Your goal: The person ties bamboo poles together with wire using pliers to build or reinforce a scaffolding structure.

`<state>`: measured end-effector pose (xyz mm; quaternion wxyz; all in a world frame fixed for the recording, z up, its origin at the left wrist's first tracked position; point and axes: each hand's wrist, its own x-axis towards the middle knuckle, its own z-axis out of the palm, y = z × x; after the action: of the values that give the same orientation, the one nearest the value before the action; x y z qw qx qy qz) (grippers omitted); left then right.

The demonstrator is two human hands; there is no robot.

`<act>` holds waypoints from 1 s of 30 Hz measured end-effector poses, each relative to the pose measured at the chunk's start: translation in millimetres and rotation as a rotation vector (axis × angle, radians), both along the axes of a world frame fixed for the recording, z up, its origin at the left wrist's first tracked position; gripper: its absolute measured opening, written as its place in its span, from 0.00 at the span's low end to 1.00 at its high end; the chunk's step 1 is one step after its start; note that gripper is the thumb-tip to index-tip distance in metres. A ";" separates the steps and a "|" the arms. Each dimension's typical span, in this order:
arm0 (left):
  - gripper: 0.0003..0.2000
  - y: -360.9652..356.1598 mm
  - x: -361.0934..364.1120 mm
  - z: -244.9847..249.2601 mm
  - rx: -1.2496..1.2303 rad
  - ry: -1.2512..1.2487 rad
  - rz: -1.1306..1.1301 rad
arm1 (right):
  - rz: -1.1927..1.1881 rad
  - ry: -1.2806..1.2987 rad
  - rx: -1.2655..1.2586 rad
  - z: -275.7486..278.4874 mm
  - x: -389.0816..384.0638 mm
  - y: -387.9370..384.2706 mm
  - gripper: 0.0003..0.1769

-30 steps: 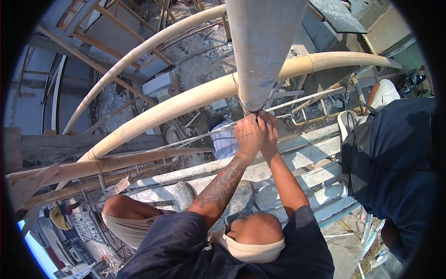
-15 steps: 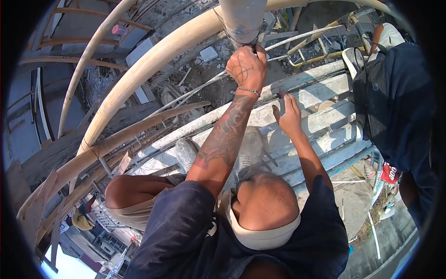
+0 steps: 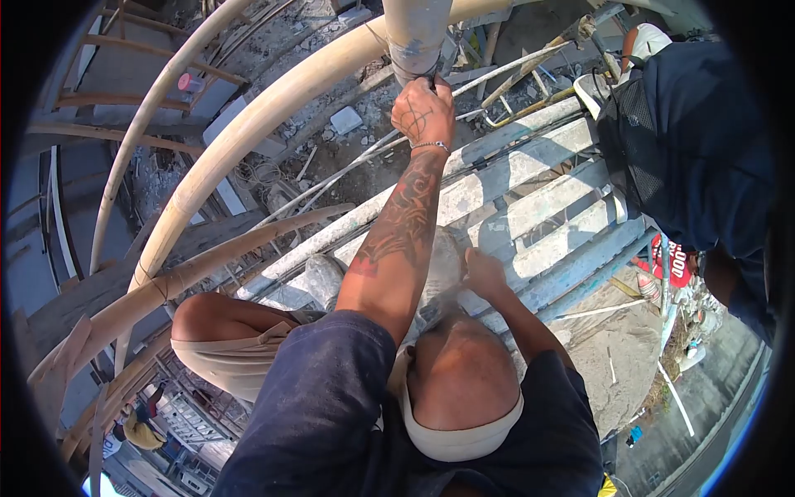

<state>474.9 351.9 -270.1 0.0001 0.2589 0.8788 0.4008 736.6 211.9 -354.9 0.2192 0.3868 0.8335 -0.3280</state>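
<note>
My left hand (image 3: 424, 112), on the tattooed arm, is closed in a fist against the lower part of a thick upright pole (image 3: 416, 37). Something small and dark shows at its fingertips, too small to name. Lower and to the right, my right hand (image 3: 484, 273) is curled closed beside my leg, above the pale planks (image 3: 530, 224); whatever is in its fingers is hidden. A long curved bamboo pole (image 3: 248, 137) passes behind the upright one.
At the right stands a person in dark clothing (image 3: 704, 124) with a mesh bag. Below are a person in a red shirt (image 3: 672, 263) and another at lower left (image 3: 142, 431). Bamboo poles, a yellowish ladder (image 3: 530, 103) and rubble lie beyond the planks. My bent knee (image 3: 203, 319) is at left.
My right hand has drawn back toward my body and its spread fingers have curled in. My left hand stays at the pole. The whole view has shifted slightly.
</note>
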 end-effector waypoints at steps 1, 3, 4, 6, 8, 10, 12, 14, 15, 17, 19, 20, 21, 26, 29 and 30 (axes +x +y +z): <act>0.13 -0.5 1.4 2.3 0.029 -0.044 0.019 | -0.021 0.046 0.044 2.5 1.4 12.0 0.21; 0.12 1.2 2.2 3.5 0.093 -0.118 0.050 | -0.081 0.064 0.117 7.6 7.6 38.1 0.14; 0.12 1.0 3.1 3.6 0.103 -0.120 0.056 | -0.074 0.062 0.127 14.0 8.3 50.2 0.14; 0.12 0.3 3.0 3.5 0.082 -0.173 0.056 | -0.385 0.365 0.142 29.3 2.3 79.3 0.11; 0.13 1.5 2.3 -0.9 0.140 -0.191 0.048 | -0.384 0.548 0.186 40.7 -19.2 111.3 0.10; 0.14 2.5 1.4 2.8 0.136 -0.275 0.059 | -0.550 0.720 -0.061 55.2 -46.9 142.6 0.11; 0.15 -0.2 -0.7 3.6 0.097 -0.285 0.045 | -0.376 0.679 -0.003 70.9 -65.6 167.6 0.11; 0.18 -1.8 -3.9 5.4 0.135 -0.364 0.019 | -0.200 0.654 0.063 81.7 -78.5 179.9 0.11; 0.18 -2.4 -5.2 -0.9 0.160 -0.356 -0.001 | -0.261 0.641 -0.104 85.1 -82.4 181.4 0.11; 0.17 -2.1 -7.7 -4.5 0.166 -0.360 -0.013 | -0.337 0.602 -0.348 91.7 -84.6 184.9 0.12; 0.18 -3.6 -10.0 -4.8 0.098 -0.398 -0.046 | -0.349 0.640 -0.414 82.2 -83.4 187.8 0.14; 0.18 -4.6 -10.3 -2.5 0.094 -0.396 -0.050 | -0.364 0.677 -0.478 79.1 -82.7 188.8 0.16; 0.18 -5.1 -10.7 0.3 0.081 -0.455 -0.047 | -0.368 0.681 -0.479 77.9 -82.8 193.0 0.16; 0.18 -5.7 -13.8 6.2 0.069 -0.549 -0.071 | -0.153 0.474 -0.262 71.7 -84.5 203.1 0.36; 0.18 -4.9 -15.4 12.3 0.033 -0.532 -0.090 | -0.152 0.433 -0.271 92.7 -86.1 205.9 0.42; 0.18 -4.9 -15.6 12.8 0.030 -0.530 -0.091 | -0.153 0.435 -0.273 94.5 -87.2 207.0 0.42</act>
<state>459.2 347.0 -257.3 0.2445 0.1840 0.8295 0.4673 649.4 418.8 -260.4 0.0597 0.3362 0.7774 -0.5283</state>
